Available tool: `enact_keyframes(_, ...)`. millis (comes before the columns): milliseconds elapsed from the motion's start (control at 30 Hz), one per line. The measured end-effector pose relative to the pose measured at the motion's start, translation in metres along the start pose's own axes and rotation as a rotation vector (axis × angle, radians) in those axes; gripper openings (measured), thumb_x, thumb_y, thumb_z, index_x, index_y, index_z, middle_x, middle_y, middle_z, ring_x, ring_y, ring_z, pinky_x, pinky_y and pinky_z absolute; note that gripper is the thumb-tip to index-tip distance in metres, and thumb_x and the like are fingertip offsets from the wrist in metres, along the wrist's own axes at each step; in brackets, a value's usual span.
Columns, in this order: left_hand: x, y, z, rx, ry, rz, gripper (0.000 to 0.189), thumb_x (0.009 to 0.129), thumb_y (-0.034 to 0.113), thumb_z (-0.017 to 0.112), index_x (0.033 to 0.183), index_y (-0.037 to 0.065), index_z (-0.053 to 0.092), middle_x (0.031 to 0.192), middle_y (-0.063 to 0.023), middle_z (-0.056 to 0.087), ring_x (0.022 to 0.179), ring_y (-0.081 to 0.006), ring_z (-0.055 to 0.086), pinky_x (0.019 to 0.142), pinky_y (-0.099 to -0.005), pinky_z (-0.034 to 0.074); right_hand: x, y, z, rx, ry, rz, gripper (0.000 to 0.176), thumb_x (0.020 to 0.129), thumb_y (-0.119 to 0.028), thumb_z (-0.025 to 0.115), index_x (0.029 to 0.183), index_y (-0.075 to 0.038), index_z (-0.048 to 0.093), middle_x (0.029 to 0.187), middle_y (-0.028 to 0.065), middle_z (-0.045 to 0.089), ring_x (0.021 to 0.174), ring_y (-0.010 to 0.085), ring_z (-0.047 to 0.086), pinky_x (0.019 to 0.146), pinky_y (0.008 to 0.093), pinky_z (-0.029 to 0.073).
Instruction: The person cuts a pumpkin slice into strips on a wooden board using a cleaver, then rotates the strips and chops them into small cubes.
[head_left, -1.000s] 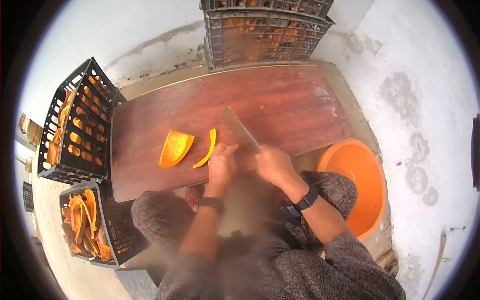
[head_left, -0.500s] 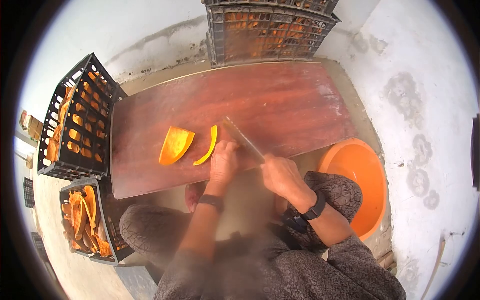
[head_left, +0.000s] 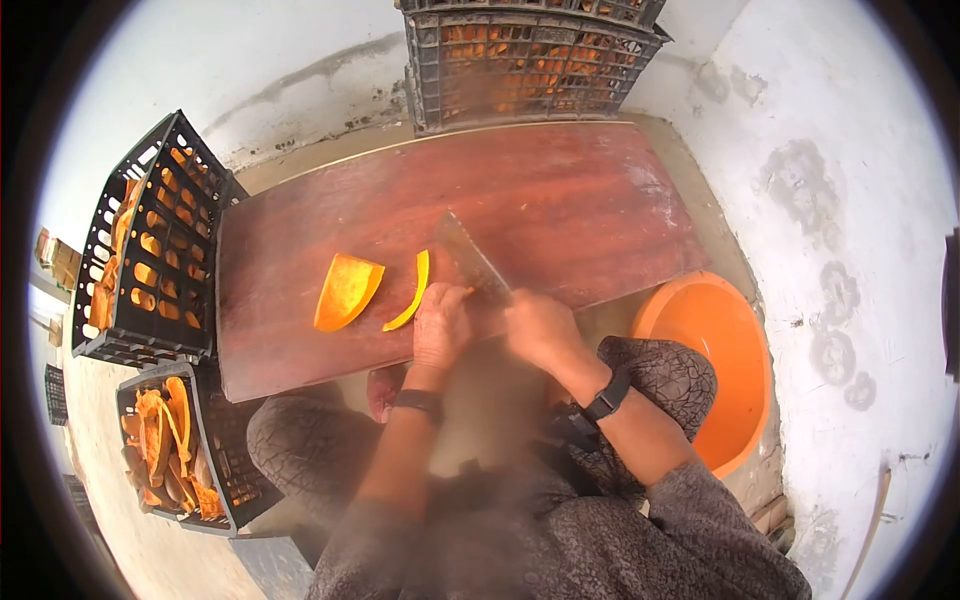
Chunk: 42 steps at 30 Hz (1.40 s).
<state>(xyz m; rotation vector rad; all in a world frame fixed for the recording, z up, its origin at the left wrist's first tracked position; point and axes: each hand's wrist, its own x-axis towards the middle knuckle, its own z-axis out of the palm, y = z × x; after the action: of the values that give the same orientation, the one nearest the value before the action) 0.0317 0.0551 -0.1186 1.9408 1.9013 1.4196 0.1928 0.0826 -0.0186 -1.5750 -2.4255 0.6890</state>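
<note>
My right hand (head_left: 543, 328) grips the handle of a knife (head_left: 474, 256), its broad blade slanting up and left over the red-brown board (head_left: 560, 190). Beside the blade, my left hand (head_left: 441, 325) is closed with curled fingers at the board's near edge. A bit of orange pumpkin shows at its fingertips; the rest is hidden by the hand. Just left of it lies a thin curved pumpkin slice (head_left: 412, 293). Farther left rests a larger pumpkin wedge (head_left: 348, 292), cut face up.
A black crate (head_left: 165, 240) of pumpkin pieces stands at the left, with a lower crate (head_left: 207, 470) of pumpkin scraps nearer me. Stacked crates (head_left: 535, 75) stand behind the board. An orange basin (head_left: 742, 370) is beside my right knee, near the white wall.
My right hand and the knife have shifted slightly left and up, and more of the blade's face shows. The left hand stays beside the slice. The slice and wedge keep their places on the board.
</note>
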Motion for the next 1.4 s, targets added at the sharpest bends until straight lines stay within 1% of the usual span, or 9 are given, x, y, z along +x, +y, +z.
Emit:
enact_keyframes(100,-0.001,0.0,-0.002,0.001,-0.003,-0.015,0.019,0.075,-0.006,0.057,0.09,0.003,0.063,0.085,-0.0146,0.059,0.084,-0.0335,0.058,0.075,-0.0427,0.049,-0.004,0.002,-0.008,-0.004,-0.007,-0.019,0.018,0.087,-0.016,0.057,0.086,0.002,0.059,0.086,0.0261,0.064,0.087,0.0438,0.062,0.076,0.051,0.047)
enact_keyframes(167,-0.003,-0.001,-0.002,-0.007,-0.013,-0.046,0.023,0.073,-0.005,0.056,0.093,0.004,0.064,0.086,-0.0142,0.059,0.086,-0.0335,0.058,0.075,-0.0435,0.049,-0.012,0.0,-0.013,-0.03,0.078,-0.081,0.014,0.086,-0.013,0.056,0.085,0.0,0.059,0.077,0.0227,0.065,0.075,0.0401,0.064,0.069,0.0497,0.049)
enact_keyframes(400,-0.001,0.002,0.0,-0.01,0.007,-0.077,0.011,0.079,-0.003,0.06,0.088,0.003,0.061,0.085,-0.0142,0.061,0.082,-0.0337,0.059,0.074,-0.0415,0.049,-0.03,-0.002,-0.022,-0.05,0.066,-0.121,0.015,0.085,-0.013,0.057,0.084,0.001,0.059,0.071,0.0237,0.063,0.07,0.0412,0.063,0.065,0.0506,0.049)
enact_keyframes(467,-0.002,0.0,0.0,-0.008,-0.013,-0.087,0.01,0.08,-0.003,0.061,0.088,0.003,0.06,0.085,-0.0139,0.061,0.083,-0.0339,0.059,0.074,-0.0416,0.049,-0.032,0.0,-0.019,-0.019,0.018,-0.106,0.02,0.087,-0.017,0.058,0.083,0.003,0.057,0.068,0.0265,0.061,0.071,0.0461,0.061,0.067,0.0524,0.047)
enact_keyframes(967,-0.005,-0.004,0.005,0.073,-0.046,-0.078,0.015,0.08,0.002,0.057,0.093,0.006,0.064,0.086,-0.0154,0.06,0.086,-0.0354,0.059,0.077,-0.0443,0.048,-0.024,-0.009,-0.01,-0.055,-0.115,-0.044,0.019,0.087,-0.014,0.055,0.089,0.005,0.06,0.083,0.0259,0.064,0.084,0.0442,0.062,0.076,0.0501,0.048)
enact_keyframes(1100,-0.003,-0.003,0.003,0.06,-0.067,-0.089,0.017,0.08,0.001,0.056,0.095,0.006,0.064,0.088,-0.0163,0.062,0.087,-0.0363,0.06,0.077,-0.0448,0.049,-0.01,-0.007,-0.002,-0.063,-0.04,-0.058,0.011,0.082,-0.008,0.055,0.088,0.001,0.06,0.083,0.0225,0.066,0.082,0.04,0.064,0.073,0.0488,0.05)
enact_keyframes(1267,-0.002,0.005,-0.007,-0.022,-0.026,-0.102,0.018,0.081,0.0,0.058,0.098,0.005,0.062,0.092,-0.0153,0.064,0.094,-0.0354,0.06,0.084,-0.0422,0.049,-0.004,0.001,-0.011,0.013,0.029,0.002,0.023,0.087,-0.019,0.058,0.091,0.004,0.059,0.086,0.029,0.063,0.086,0.0458,0.061,0.077,0.0521,0.048)
enact_keyframes(1333,-0.002,0.008,-0.009,0.0,0.154,-0.114,0.02,0.082,-0.001,0.057,0.102,0.004,0.061,0.095,-0.0149,0.065,0.095,-0.036,0.061,0.084,-0.0418,0.05,-0.007,-0.001,-0.02,0.019,0.03,-0.001,0.024,0.088,-0.019,0.058,0.09,0.004,0.059,0.086,0.0289,0.063,0.085,0.0461,0.061,0.076,0.0526,0.047)
enact_keyframes(1400,-0.003,0.0,-0.009,0.008,0.11,-0.133,0.022,0.082,-0.001,0.057,0.103,0.004,0.06,0.096,-0.0146,0.065,0.096,-0.0357,0.061,0.085,-0.0415,0.05,-0.012,-0.006,-0.029,0.028,0.029,-0.002,0.024,0.088,-0.02,0.058,0.089,0.004,0.059,0.085,0.0289,0.063,0.085,0.0465,0.061,0.076,0.0531,0.047)
